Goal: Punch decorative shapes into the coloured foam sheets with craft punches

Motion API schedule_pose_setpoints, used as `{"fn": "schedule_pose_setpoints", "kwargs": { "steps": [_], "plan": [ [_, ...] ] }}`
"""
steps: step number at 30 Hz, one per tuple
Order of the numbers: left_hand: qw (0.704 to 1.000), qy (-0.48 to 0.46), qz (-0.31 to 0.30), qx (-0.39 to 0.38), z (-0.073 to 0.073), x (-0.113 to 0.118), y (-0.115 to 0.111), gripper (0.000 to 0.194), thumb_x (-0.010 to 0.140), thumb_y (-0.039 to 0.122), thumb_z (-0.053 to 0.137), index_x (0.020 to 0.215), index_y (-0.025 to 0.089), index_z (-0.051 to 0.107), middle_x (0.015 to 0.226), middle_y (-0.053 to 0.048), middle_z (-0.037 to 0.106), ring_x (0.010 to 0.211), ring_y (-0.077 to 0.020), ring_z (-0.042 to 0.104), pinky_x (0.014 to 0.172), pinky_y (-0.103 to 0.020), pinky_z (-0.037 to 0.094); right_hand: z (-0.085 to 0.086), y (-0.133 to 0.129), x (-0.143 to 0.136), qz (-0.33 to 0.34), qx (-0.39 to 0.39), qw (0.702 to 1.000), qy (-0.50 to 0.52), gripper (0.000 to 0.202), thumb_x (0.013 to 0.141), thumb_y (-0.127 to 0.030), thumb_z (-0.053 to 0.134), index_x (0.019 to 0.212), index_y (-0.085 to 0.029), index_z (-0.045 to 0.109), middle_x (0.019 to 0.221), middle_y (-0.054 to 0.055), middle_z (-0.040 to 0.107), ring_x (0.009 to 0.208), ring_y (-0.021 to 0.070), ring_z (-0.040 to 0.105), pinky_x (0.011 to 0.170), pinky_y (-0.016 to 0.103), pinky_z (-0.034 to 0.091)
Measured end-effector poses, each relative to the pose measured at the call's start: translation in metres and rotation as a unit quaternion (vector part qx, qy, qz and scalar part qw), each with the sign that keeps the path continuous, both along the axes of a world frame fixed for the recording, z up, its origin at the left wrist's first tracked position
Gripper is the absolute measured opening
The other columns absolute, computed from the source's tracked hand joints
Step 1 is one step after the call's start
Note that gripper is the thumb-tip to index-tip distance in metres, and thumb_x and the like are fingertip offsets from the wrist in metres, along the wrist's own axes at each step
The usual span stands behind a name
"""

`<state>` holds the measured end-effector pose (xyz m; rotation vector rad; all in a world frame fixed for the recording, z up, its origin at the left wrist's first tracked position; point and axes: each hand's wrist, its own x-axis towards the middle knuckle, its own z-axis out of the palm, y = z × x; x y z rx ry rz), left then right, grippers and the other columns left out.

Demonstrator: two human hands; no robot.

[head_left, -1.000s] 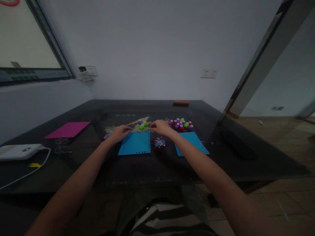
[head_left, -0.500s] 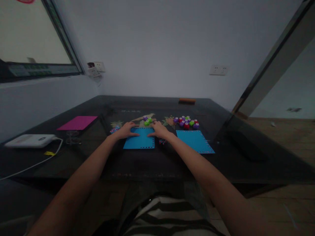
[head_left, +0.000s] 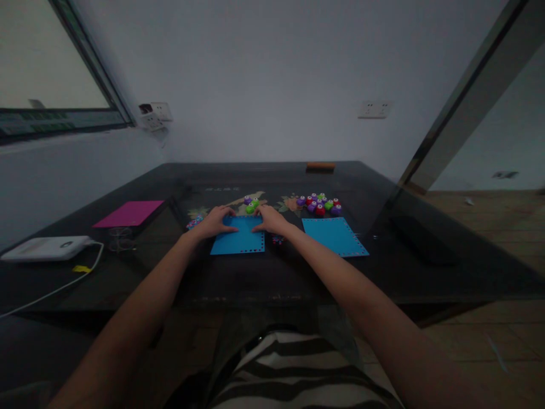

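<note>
A blue sheet (head_left: 237,241) with a row of small holes along its edges lies on the dark table in front of me. My left hand (head_left: 216,221) rests at its upper left, thumb out over the sheet and apart from the fingers. At the upper right my right hand (head_left: 271,220) touches the sheet in a similar spread pose. Just beyond the fingertips sit green googly-eyed balls (head_left: 252,205) and a purple googly-eyed ball (head_left: 247,200). Small colourful pieces (head_left: 195,222) lie beside my left hand, and dark speckled pieces (head_left: 277,240) lie under my right wrist.
To the right lies a second blue sheet (head_left: 334,237), with a cluster of googly-eyed balls (head_left: 319,204) behind it. A black flat object (head_left: 421,241) is farther right. On the left are a pink sheet (head_left: 130,213) and a white device (head_left: 46,249) with a cable. An orange-brown bar (head_left: 320,166) lies at the back.
The camera view has shifted slightly. Both hands keep nearly the same place at the top of the blue sheet, and the balls and sheets lie as before.
</note>
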<state>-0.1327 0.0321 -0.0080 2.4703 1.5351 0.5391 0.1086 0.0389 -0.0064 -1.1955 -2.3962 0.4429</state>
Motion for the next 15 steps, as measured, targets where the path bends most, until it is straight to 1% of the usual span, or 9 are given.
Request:
{"fn": "schedule_pose_setpoints", "kwargs": {
  "steps": [3,5,7,10,13,15],
  "plan": [
    [1.0,-0.022,0.016,-0.003,0.002,0.003,-0.003,0.056,0.059,0.046,0.072,0.105,0.017,0.059,0.11,-0.012,0.059,0.103,-0.0295,0.053,0.09,-0.039,0.039,-0.002,0.001,-0.002,0.006,-0.013,1.0,0.005,0.064,0.06,-0.032,0.08,0.116,-0.012,0.054,0.114,0.016,0.058,0.107,0.0287,0.054,0.085,0.038,0.044],
    [0.999,-0.042,0.027,-0.01,0.002,0.003,-0.003,0.05,0.063,0.042,0.07,0.105,0.018,0.058,0.108,-0.011,0.06,0.101,-0.0281,0.055,0.089,-0.038,0.04,-0.005,0.003,-0.002,0.008,-0.018,1.0,0.016,0.063,0.062,-0.029,0.078,0.118,-0.014,0.053,0.115,0.016,0.059,0.107,0.0292,0.055,0.084,0.038,0.044],
    [0.997,-0.07,0.043,-0.012,0.003,0.002,-0.003,0.041,0.066,0.039,0.067,0.101,0.019,0.059,0.102,-0.008,0.062,0.097,-0.0262,0.057,0.087,-0.036,0.041,-0.007,0.005,-0.002,0.003,-0.019,0.999,0.033,0.057,0.064,-0.024,0.076,0.117,-0.015,0.055,0.114,0.014,0.06,0.105,0.0285,0.056,0.084,0.037,0.044],
    [0.987,-0.136,0.081,-0.01,0.005,-0.001,0.0,0.034,0.065,0.038,0.068,0.092,0.019,0.06,0.093,-0.005,0.063,0.089,-0.0238,0.059,0.081,-0.034,0.044,-0.007,0.012,-0.001,-0.013,-0.022,0.996,0.081,0.045,0.066,-0.017,0.072,0.109,-0.015,0.059,0.109,0.012,0.062,0.101,0.0257,0.057,0.083,0.035,0.044],
    [0.967,-0.211,0.137,-0.038,0.009,-0.002,0.001,0.04,0.059,0.04,0.073,0.091,0.019,0.062,0.081,-0.003,0.062,0.079,-0.0224,0.06,0.07,-0.031,0.047,-0.004,0.018,0.002,-0.021,-0.052,0.986,0.155,0.028,0.067,-0.014,0.069,0.095,-0.014,0.063,0.094,0.008,0.064,0.087,0.0201,0.058,0.075,0.03,0.044],
    [0.943,-0.283,0.16,-0.07,0.011,0.0,-0.001,0.045,0.057,0.041,0.076,0.093,0.018,0.061,0.076,-0.003,0.062,0.074,-0.0216,0.06,0.064,-0.03,0.048,-0.002,0.021,0.004,-0.02,-0.086,0.974,0.208,0.017,0.068,-0.016,0.068,0.085,-0.014,0.062,0.08,0.004,0.062,0.075,0.0162,0.056,0.066,0.028,0.043]
  ]
}}
